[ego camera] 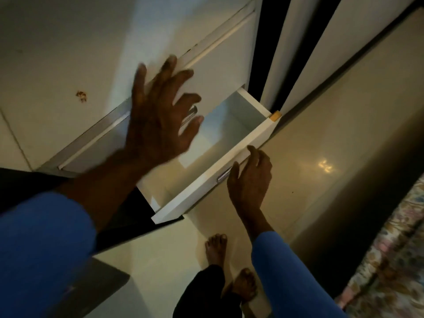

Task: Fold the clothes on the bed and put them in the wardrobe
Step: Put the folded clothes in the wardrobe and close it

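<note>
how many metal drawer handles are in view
2: the lower handle on the open drawer front, by the right hand; the upper handle on the closed drawer above, partly behind the left hand. More may be hidden.

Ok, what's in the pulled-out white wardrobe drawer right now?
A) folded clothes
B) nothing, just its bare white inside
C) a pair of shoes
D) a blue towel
B: the pulled-out white wardrobe drawer shows only its bare white floor and walls, with no clothes in it.
</note>
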A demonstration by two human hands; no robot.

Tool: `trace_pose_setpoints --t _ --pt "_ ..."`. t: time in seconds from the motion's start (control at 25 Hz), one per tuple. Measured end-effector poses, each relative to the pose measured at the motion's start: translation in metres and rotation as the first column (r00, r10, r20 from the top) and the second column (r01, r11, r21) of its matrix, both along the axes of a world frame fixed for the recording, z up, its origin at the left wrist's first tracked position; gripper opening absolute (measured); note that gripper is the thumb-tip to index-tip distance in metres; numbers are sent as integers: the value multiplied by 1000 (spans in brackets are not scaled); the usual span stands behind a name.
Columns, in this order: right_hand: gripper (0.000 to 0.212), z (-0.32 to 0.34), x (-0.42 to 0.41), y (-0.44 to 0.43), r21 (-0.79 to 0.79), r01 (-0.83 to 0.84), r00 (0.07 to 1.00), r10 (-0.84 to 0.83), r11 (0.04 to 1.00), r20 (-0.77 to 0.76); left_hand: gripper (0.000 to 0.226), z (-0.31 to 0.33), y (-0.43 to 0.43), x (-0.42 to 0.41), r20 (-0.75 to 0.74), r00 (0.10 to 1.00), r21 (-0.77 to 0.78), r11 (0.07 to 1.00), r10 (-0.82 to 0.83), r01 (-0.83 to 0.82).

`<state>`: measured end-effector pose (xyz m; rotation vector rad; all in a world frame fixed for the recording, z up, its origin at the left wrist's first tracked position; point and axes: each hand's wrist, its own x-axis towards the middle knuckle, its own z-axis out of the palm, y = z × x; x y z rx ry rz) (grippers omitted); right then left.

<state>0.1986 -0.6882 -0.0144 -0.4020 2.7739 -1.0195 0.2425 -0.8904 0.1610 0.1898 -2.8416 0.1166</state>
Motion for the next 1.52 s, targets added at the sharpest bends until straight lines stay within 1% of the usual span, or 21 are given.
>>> trace_pose_setpoints --t 0.04,0.08,0.12,0.16,0.2,0.24,0.28,0.36,0.4,0.48,0.56,0.76,0.88,0.96,1.04,1.12,1.16,1.24,1.32,1.4,1.52 --pt "66 19 -4 0 40 -233 952 236 972 -196 48 -24 32 21 -41 991 187 976 125 -116" --pt "69 31 -12 -2 117 -448 849 463 886 -254 56 -48 61 42 22 976 380 901 217 -209" --pt "73 36 -22 -5 236 -605 735 647 761 -202 69 -73 84 60 163 939 529 777 302 -341" --pt "75 35 -29 -9 358 -692 639 763 627 -102 81 -96 100 75 330 872 583 648 363 -490" --pt "74 31 -32 -10 439 -729 580 815 525 -12 87 -119 108 88 461 801 549 586 383 -596" --pt "70 27 -33 -8 476 -739 555 831 477 29 86 -136 113 98 520 760 500 582 391 -641" --pt "66 23 -33 -5 497 -731 551 834 467 26 75 -146 116 102 515 749 465 599 416 -652" --pt "57 20 -35 -5 492 -715 562 827 497 -19 48 -150 119 100 409 777 458 629 478 -628" --pt "54 20 -33 -4 489 -719 563 826 494 -8 41 -150 119 99 397 776 457 628 490 -630" --pt "50 23 -28 7 480 -717 588 809 505 27 37 -141 127 99 444 757 414 639 480 -648" --pt "48 24 -21 30 469 -719 603 796 513 55 38 -135 143 106 485 757 419 644 437 -640" --pt "41 26 -9 107 416 -730 628 772 542 98 40 -133 210 126 502 802 514 635 323 -577" --pt "38 27 -2 146 409 -724 635 768 555 83 41 -136 242 132 522 806 540 624 279 -566" --pt "38 27 3 152 427 -724 635 765 541 107 43 -138 245 138 547 807 554 625 224 -549" --pt "44 36 6 144 446 -712 660 733 542 164 48 -135 226 136 593 797 598 601 115 -531" --pt "54 55 15 138 398 -694 704 682 600 199 58 -117 207 133 578 816 640 613 13 -463" --pt "60 70 19 141 352 -655 749 634 668 191 63 -102 201 130 542 840 650 645 -22 -402" --pt "70 117 26 156 259 -505 863 481 824 152 69 -63 195 118 432 897 652 719 -89 -243" --pt "71 165 30 176 184 -337 937 309 923 165 69 -18 195 102 345 925 643 758 -157 -111" --pt "67 216 27 202 136 -152 973 124 979 194 66 29 202 71 271 927 645 764 -260 25" --pt "58 268 17 245 73 36 988 -46 997 145 65 79 225 18 192 903 655 736 -384 174"
